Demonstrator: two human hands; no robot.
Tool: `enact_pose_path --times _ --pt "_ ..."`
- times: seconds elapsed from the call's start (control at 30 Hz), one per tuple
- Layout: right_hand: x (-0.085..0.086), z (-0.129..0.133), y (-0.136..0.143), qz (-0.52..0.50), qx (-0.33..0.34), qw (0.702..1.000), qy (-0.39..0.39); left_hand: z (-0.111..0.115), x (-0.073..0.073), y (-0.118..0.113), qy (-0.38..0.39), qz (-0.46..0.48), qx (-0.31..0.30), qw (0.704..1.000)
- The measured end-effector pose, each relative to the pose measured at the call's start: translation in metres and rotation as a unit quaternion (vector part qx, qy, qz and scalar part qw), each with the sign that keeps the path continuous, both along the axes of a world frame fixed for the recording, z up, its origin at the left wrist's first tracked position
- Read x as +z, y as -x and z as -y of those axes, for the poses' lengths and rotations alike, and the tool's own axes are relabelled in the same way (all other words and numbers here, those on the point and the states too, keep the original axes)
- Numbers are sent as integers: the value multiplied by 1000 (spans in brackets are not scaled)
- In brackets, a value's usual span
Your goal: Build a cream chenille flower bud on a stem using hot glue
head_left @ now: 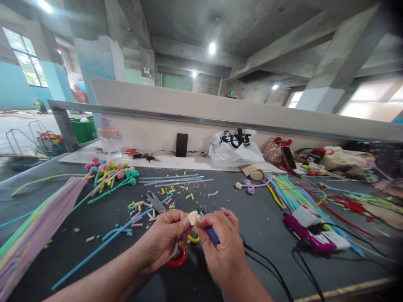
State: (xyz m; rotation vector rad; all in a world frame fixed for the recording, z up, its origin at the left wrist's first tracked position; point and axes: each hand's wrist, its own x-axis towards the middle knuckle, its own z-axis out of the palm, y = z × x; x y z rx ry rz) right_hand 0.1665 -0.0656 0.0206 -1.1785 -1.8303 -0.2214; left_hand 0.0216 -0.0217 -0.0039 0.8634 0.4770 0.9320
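Note:
A small cream fuzzy pipe-cleaner flower head (194,217) is between my hands, low in the middle of the head view. My left hand (168,235) pinches it from the left, and a cream stem runs down under the palm. From the right, the thumb and fingers of my right hand (223,241) close on its edge. Below my hands show the red handle (179,256) and grey blades (156,202) of scissors, partly covered. Behind my right hand lies a blue-bodied tool (214,235) on a black cord, mostly hidden. A yellow curved piece (194,239) shows between the hands.
Pipe-cleaner bundles lie left (47,214) and right (291,193). Fuzzy flowers (113,170) and cut scraps (138,206) cover the back left. Clear sticks (176,180), a phone (181,145), a white bag (236,149) and a magenta power strip (305,235) with cords are around.

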Motion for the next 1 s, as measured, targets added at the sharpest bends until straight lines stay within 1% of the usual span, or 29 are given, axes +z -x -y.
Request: enact_pose_path --times 0.2,0.43,0.57,0.77,1.0 --pt "-3 -1 3 -20 -22 1000 -6 2 5 -1 4 0 23 1000" --pt "-2 0 9 -39 -50 996 -62 10 9 -5 31 15 78 996" --pt "-3 -1 10 -42 -58 995 -63 11 9 -6 39 14 79 996" --pt "-6 0 13 -48 -53 995 -64 10 6 -5 35 29 82 996" --pt "-6 1 15 -42 -48 995 -74 12 10 -7 29 26 88 995"
